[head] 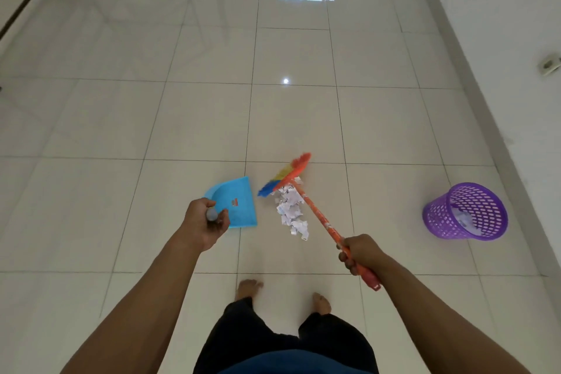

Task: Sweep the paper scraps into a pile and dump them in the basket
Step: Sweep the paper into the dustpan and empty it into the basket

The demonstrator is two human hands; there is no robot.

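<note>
The person is standing barefoot on a glossy floor of large pale square tiles [303, 118], looking down at both outstretched arms.

The left hand [209, 221] is clenching the grey handle of a light-blue plastic dustpan [235, 202]. The dustpan is sitting low over the floor to the left of the debris, with its straight open edge facing right; whether it is touching the tiles cannot be determined.

The right hand [359, 253] is gripping the lower part of the orange shaft of a broom [315, 209], just above the red end cap. The shaft is slanting up and to the left from the hand. The orange broom head, with its red, yellow and blue bristles [280, 177], is lying at the far end of the debris.

The torn white paper scraps [291, 208] are lying gathered in an elongated pile on the floor, directly between the dustpan and the broom shaft and just beside both.

The purple perforated plastic basket [466, 211] is standing on the floor to the right, well apart from the pile and near the white wall [501, 24]. Some white paper is showing inside it.
</note>
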